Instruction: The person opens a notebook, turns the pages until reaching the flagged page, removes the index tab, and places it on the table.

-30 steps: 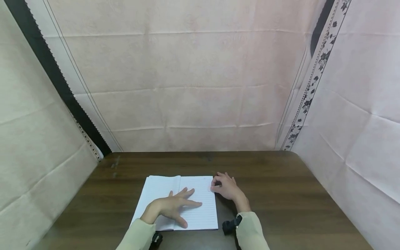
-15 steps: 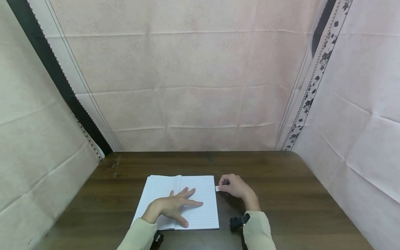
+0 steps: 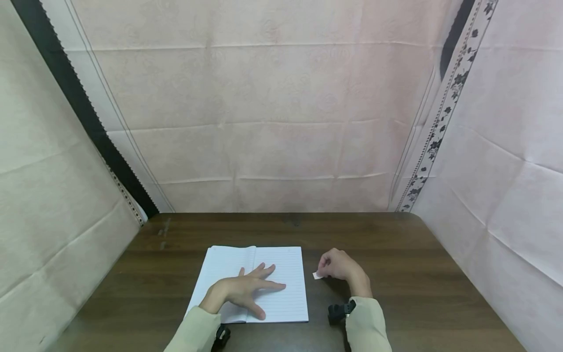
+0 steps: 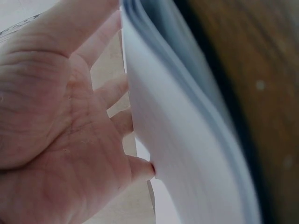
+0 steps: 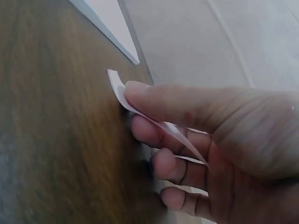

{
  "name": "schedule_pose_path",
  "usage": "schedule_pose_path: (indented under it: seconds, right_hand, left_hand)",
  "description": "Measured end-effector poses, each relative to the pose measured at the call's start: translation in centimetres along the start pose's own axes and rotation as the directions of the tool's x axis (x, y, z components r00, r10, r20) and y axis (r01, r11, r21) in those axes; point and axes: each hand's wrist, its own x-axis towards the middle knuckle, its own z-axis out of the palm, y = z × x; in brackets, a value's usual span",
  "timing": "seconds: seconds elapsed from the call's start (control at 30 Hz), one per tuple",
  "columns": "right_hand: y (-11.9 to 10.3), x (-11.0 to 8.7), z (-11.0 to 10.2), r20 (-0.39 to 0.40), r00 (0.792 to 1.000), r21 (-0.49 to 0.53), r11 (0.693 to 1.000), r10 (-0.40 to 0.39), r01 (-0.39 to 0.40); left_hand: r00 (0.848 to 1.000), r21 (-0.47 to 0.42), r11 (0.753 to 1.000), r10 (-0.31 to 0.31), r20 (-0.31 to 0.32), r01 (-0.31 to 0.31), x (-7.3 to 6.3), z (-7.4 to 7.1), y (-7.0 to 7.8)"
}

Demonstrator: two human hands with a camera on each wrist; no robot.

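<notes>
An open lined notebook (image 3: pixel 283 303) lies on the table in the head view. Fingers spread, my left hand (image 3: pixel 242 293) rests on its pages across the centre fold. The left wrist view shows the palm (image 4: pixel 60 126) beside the curved, layered pages (image 4: pixel 177 135). To the right of the notebook, my right hand (image 3: pixel 343 268) pinches a small pale pink sticky note (image 3: pixel 316 276) between thumb and forefinger. Up close in the right wrist view, the thin note (image 5: pixel 116 88) bends and sticks out past the thumb tip, its other end reaching back toward the palm.
The dark brown wooden table (image 3: pixel 396 249) extends around the notebook. Pale cloth hangs behind it (image 3: pixel 281 146) and along both sides. A black wrist device (image 3: pixel 337 313) sits at the right sleeve, and another (image 3: pixel 221 337) at the left.
My right hand has moved from the notebook's right page edge off to the right and slightly nearer, taking the sticky note with it. The left hand has stayed on the pages.
</notes>
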Motion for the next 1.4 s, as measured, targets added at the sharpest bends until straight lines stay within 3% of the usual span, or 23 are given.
schedule_pose_path:
  seconds: [0.37, 0.7, 1.07, 1.4]
  right_hand:
    - [-0.1, -0.1, 0.2, -0.075, 0.995, -0.065, 0.995, 0.068, -0.073]
    - [1.1, -0.1, 0.8, -0.183, 0.982, -0.163, 0.984, 0.037, -0.068]
    - [3.4, -0.3, 1.2, -0.113, 0.993, -0.11, 0.992, 0.041, -0.053]
    - [3.6, -0.2, 0.3, -0.085, 0.996, -0.117, 0.993, 0.017, -0.027]
  left_hand:
    - [1.0, 0.007, 1.0, -0.005, 0.009, 0.004, 0.4, 0.0, 0.0]
    - [1.0, -0.013, 1.0, -0.01, 0.013, 0.01, 0.5, 0.4, 0.4]
    - [1.0, -0.007, 1.0, -0.003, 0.005, 0.003, 0.7, 1.1, 0.9]
    - [1.0, 0.006, 1.0, -0.007, -0.002, 0.007, 1.5, 0.5, 1.2]
